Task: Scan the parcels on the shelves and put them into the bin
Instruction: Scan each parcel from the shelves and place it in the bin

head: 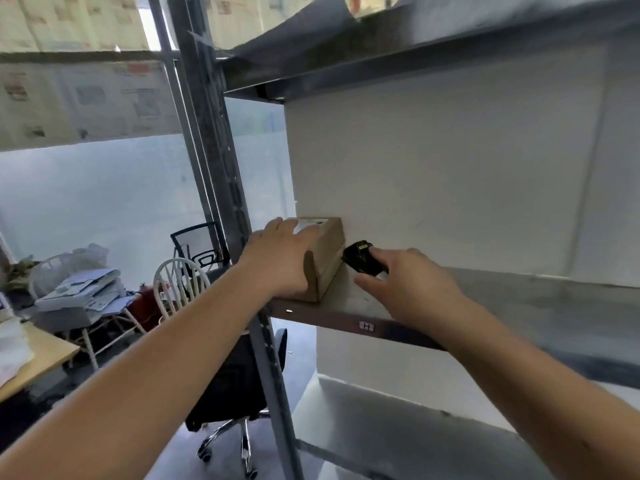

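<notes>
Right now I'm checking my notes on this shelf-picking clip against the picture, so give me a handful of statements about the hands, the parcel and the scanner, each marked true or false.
1. The left hand lies on top of the brown cardboard parcel. True.
2. The parcel sits at the left end of the grey metal shelf, beside the upright post. True.
3. The right hand is empty. False: it holds a small black scanner.
4. The parcel is lifted clear of the shelf. False: it rests on the shelf.
5. The scanner is left of the parcel. False: it is to the parcel's right.
</notes>
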`<state>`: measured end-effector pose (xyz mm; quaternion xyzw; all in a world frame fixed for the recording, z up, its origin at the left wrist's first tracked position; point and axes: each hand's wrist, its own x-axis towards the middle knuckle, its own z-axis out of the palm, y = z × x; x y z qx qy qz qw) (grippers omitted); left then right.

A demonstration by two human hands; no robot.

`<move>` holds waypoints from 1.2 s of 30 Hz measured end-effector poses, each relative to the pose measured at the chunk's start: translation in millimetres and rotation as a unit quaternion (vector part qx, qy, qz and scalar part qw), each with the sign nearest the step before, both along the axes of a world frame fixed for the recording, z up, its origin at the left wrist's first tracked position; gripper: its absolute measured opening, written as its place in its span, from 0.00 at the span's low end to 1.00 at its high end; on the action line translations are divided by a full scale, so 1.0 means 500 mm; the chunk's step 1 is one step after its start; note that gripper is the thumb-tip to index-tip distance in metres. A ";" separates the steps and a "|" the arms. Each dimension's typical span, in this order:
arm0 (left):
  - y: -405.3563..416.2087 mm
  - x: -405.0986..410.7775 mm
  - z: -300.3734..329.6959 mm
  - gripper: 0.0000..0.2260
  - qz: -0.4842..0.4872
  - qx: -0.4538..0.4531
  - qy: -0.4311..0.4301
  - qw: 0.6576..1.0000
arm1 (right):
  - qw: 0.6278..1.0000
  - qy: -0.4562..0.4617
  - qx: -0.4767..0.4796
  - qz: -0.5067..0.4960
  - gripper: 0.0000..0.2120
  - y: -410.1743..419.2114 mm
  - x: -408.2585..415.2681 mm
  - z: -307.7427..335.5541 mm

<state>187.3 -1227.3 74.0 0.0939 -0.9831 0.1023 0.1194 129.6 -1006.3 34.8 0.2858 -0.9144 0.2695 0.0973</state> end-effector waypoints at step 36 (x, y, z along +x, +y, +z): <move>0.033 -0.148 -0.082 0.48 -0.076 0.666 0.150 0.727 | 0.983 -0.015 0.039 -0.177 0.15 0.123 -0.114 -0.052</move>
